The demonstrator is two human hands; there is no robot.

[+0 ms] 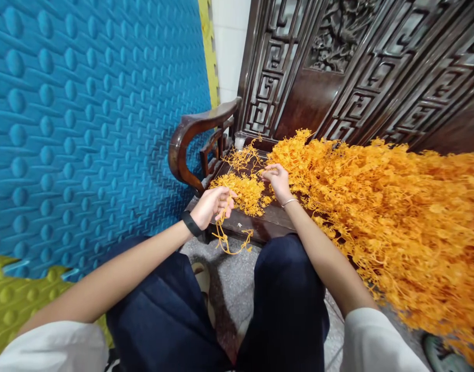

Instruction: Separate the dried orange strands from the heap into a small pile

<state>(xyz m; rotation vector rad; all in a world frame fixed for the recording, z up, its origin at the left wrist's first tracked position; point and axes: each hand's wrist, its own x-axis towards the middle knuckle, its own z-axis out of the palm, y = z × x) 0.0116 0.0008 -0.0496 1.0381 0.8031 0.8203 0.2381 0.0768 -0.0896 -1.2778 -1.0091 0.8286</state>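
My left hand (212, 205) is closed round a thin orange plastic sprig (229, 240) that dangles below it, over the front edge of a dark wooden bench (260, 225). A black band is on that wrist. My right hand (277, 182), with a thin bracelet, reaches forward and pinches into the near edge of a large heap of orange plastic sprigs (395, 217) that covers the bench to the right. Between my hands lies a small pile of the same orange sprigs (242, 191) on the seat.
A blue embossed foam mat (85, 119) stands at the left, with a yellow-green one (15, 294) below it. The bench's curved armrest (190, 139) and carved backrest (337, 67) rise behind. A small clear cup (240, 139) sits in the seat's corner. My knees in dark trousers are over a speckled floor.
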